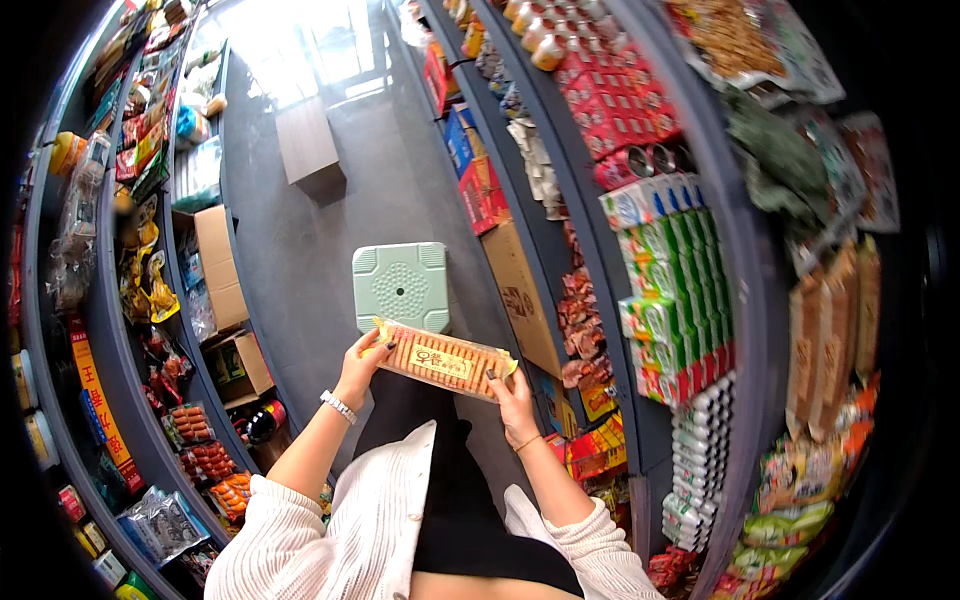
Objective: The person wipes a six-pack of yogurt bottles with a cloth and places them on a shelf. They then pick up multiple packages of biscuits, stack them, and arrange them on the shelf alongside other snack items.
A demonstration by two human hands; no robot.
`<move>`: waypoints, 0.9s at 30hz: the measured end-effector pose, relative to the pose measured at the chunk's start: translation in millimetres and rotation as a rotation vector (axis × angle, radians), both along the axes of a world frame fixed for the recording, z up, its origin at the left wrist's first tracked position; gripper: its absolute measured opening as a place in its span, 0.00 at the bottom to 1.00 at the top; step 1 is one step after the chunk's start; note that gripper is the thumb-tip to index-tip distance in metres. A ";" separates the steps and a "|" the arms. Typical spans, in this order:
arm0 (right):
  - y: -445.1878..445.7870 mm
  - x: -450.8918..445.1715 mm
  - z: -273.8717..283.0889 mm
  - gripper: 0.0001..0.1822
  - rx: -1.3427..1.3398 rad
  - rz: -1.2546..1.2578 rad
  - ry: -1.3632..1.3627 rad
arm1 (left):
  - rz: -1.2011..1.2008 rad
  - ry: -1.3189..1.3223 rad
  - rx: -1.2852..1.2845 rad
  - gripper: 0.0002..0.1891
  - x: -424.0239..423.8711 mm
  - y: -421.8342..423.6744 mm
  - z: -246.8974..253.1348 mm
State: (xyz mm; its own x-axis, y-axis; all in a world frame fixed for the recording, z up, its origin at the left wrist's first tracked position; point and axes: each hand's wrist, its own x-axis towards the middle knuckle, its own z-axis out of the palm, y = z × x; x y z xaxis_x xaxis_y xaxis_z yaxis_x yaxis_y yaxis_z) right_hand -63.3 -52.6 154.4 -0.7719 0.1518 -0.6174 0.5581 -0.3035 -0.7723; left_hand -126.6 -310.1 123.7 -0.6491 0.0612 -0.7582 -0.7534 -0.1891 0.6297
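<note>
A long clear-wrapped pack of biscuits (pixel 442 361) with a yellow printed label is held level between both hands, at waist height. My left hand (pixel 363 366), with a silver watch at the wrist, grips the pack's left end. At the right end, my right hand (pixel 514 401) pinches the wrapper between thumb and fingers. Just beyond the pack stands a pale green plastic step stool (pixel 400 286) on the grey floor. Similar long packs of biscuits (pixel 823 337) stand upright on the right shelf's top.
Stocked shelves run along both sides of the aisle. Stacked green and white cartons (pixel 675 292) and white-and-silver cans (pixel 701 465) fill the right shelving. Open cardboard boxes (pixel 223 270) sit low at the left. A wooden box-shaped block (pixel 307 142) stands on the floor further ahead.
</note>
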 end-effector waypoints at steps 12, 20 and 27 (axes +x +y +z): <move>-64.9 -193.9 -238.4 0.22 -0.117 0.177 -0.073 | 0.301 0.025 0.125 0.33 -98.4 -69.4 -213.4; -71.5 -203.8 -284.5 0.22 0.003 0.334 -0.135 | 0.115 0.061 0.023 0.35 -114.0 -86.2 -266.7; -84.8 -190.9 -241.9 0.32 0.118 0.045 -0.168 | -0.172 0.101 -0.775 0.29 -124.3 -71.8 -219.1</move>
State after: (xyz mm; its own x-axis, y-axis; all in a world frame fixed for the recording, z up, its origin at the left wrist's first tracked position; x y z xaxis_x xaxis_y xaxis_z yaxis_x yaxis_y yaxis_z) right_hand -254.2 -137.4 -87.6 -0.6669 0.1983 -0.7182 0.6933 -0.1881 -0.6957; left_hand -250.9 -381.8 -95.5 -0.7462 -0.3537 -0.5640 -0.6647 0.4436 0.6012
